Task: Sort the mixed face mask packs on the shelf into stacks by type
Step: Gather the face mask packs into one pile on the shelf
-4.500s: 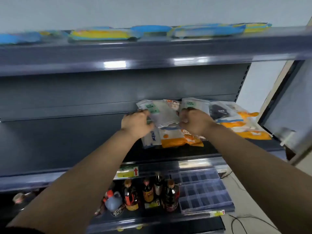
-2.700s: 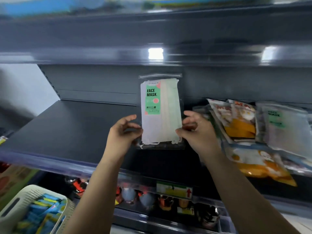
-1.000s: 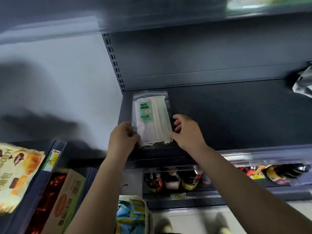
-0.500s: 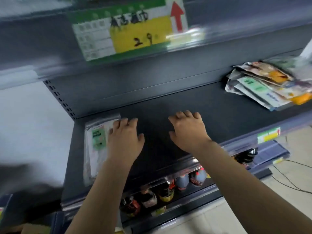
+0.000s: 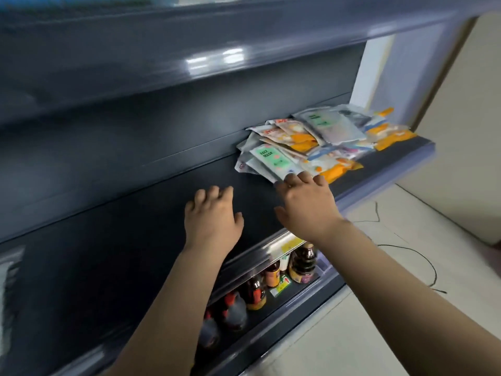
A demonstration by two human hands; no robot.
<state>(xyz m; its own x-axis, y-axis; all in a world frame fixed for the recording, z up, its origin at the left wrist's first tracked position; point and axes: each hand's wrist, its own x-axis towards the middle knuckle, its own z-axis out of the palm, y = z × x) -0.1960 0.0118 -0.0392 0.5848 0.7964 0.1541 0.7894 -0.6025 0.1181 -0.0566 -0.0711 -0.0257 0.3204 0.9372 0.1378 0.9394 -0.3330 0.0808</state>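
A mixed pile of face mask packs (image 5: 320,142) lies at the right end of the dark shelf (image 5: 122,240): clear packs with green labels and packs with orange print. The nearest one is a green-label pack (image 5: 271,160). My right hand (image 5: 306,204) reaches over the shelf, fingers extended, its fingertips at the front edge of that pile. My left hand (image 5: 212,215) hovers over the bare shelf to the left, fingers loosely curled, holding nothing. A single clear pack (image 5: 8,291) lies blurred at the far left edge of the shelf.
Above is another dark shelf (image 5: 189,50). Below stands a row of dark sauce bottles (image 5: 271,278) with price tags. To the right are a pale floor with a thin black cable (image 5: 423,256) and a wall.
Both hands let go of the green-label pack, left at the shelf's left end, and moved right along the shelf. The view swung right, and my right hand now reaches the pile.
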